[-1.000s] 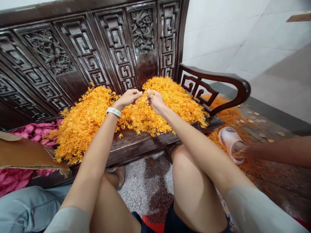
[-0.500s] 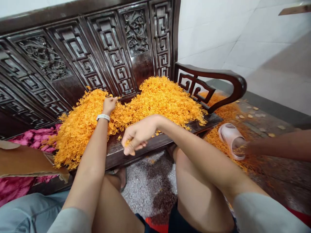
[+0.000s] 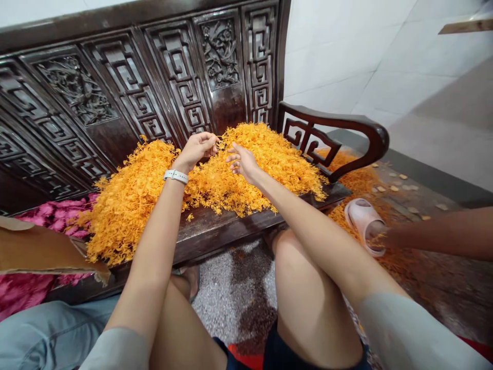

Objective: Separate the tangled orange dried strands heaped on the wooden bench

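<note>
My left hand [image 3: 199, 150], with a pale watch [image 3: 176, 176] on its wrist, is closed in a pinch on a small orange flower piece [image 3: 219, 137]. Facing it just to the right, my right hand [image 3: 243, 163] has its fingers apart, with nothing visible in them. Both hands are above the heaped orange flower pieces on the dark wooden bench [image 3: 215, 228]. One heap [image 3: 131, 200] rises left of my hands, the other heap [image 3: 273, 159] behind and right of them. A thin orange stem shows at my left fingertips; its details are too small to make out.
Pink flower pieces [image 3: 57, 216] and a cardboard box [image 3: 38, 246] are at the left. The bench's carved armrest [image 3: 346, 121] stands at the right. Beyond it, a person's foot in a pink slipper [image 3: 364, 221] is among orange scraps on the floor. Another person's jeans [image 3: 50, 329] show lower left.
My right hand swung down toward the bench's front edge with an orange bit, then came back up, now open. My left hand reached to the left heap and returned with a flower piece.
</note>
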A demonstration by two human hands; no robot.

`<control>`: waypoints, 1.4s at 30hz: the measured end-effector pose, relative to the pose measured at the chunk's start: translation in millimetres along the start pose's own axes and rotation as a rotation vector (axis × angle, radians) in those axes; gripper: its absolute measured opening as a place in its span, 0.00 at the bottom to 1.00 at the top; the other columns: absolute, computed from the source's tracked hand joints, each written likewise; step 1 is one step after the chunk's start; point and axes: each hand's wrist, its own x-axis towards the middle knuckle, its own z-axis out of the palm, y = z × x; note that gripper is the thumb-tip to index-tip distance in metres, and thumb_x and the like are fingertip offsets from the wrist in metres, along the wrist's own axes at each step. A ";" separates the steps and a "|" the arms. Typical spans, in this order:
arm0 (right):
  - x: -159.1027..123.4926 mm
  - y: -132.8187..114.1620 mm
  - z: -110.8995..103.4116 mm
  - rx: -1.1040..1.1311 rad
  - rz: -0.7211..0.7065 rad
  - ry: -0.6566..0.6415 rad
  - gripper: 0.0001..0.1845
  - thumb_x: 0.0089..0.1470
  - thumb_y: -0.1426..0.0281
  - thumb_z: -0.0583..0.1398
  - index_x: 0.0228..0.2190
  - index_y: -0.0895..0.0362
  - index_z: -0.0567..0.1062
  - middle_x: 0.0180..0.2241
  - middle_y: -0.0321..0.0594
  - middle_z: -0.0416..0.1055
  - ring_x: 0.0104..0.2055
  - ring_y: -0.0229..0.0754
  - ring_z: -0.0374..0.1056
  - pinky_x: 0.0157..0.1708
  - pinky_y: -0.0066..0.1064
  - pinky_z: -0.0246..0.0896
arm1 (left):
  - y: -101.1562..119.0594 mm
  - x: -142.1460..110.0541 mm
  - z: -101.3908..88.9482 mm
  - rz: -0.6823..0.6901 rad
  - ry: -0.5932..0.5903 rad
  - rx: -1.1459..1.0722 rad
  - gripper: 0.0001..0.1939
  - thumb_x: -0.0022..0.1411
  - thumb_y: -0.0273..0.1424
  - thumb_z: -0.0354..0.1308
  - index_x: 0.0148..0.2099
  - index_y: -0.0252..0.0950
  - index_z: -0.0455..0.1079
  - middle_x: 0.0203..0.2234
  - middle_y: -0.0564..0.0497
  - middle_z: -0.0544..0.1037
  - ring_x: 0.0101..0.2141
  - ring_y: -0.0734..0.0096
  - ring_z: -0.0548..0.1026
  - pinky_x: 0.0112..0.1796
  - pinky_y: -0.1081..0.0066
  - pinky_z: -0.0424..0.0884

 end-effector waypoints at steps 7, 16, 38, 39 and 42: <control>-4.6 -14.6 10.4 -0.370 -0.323 -0.190 0.21 0.74 0.68 0.60 0.25 0.56 0.68 0.22 0.32 0.66 0.22 0.31 0.58 0.24 0.26 0.54 | -0.5 7.4 22.3 0.145 0.095 0.239 0.09 0.67 0.21 0.63 0.32 0.34 0.76 0.20 0.52 0.74 0.22 0.75 0.70 0.27 0.73 0.65; -87.5 -55.6 63.5 -0.368 0.178 -1.693 0.18 0.63 0.56 0.71 0.37 0.60 0.82 0.33 0.42 0.81 0.33 0.38 0.76 0.34 0.30 0.72 | -31.4 10.9 -13.2 -0.108 0.531 -0.047 0.12 0.70 0.23 0.56 0.32 0.36 0.72 0.19 0.55 0.69 0.18 0.78 0.63 0.21 0.77 0.56; 10.5 26.9 15.7 -0.508 -0.285 -0.153 0.25 0.60 0.55 0.72 0.27 0.52 0.65 0.22 0.30 0.61 0.26 0.37 0.57 0.26 0.31 0.52 | 10.2 5.7 27.6 -0.050 0.144 -0.060 0.15 0.74 0.45 0.65 0.43 0.38 0.75 0.30 0.49 0.81 0.28 0.76 0.78 0.30 0.75 0.71; 12.0 25.9 15.1 -0.474 -0.296 -0.125 0.28 0.59 0.54 0.72 0.26 0.52 0.62 0.22 0.30 0.61 0.26 0.37 0.57 0.26 0.31 0.52 | 9.9 6.1 27.2 -0.036 0.156 -0.040 0.18 0.74 0.49 0.64 0.43 0.38 0.75 0.31 0.48 0.81 0.29 0.74 0.79 0.30 0.74 0.71; 15.1 22.2 12.0 -0.384 -0.337 -0.063 0.28 0.61 0.55 0.72 0.26 0.51 0.61 0.22 0.32 0.64 0.26 0.37 0.59 0.26 0.30 0.52 | 7.7 5.3 20.4 -0.032 0.164 0.033 0.26 0.70 0.57 0.64 0.40 0.38 0.77 0.30 0.45 0.81 0.31 0.71 0.79 0.30 0.73 0.71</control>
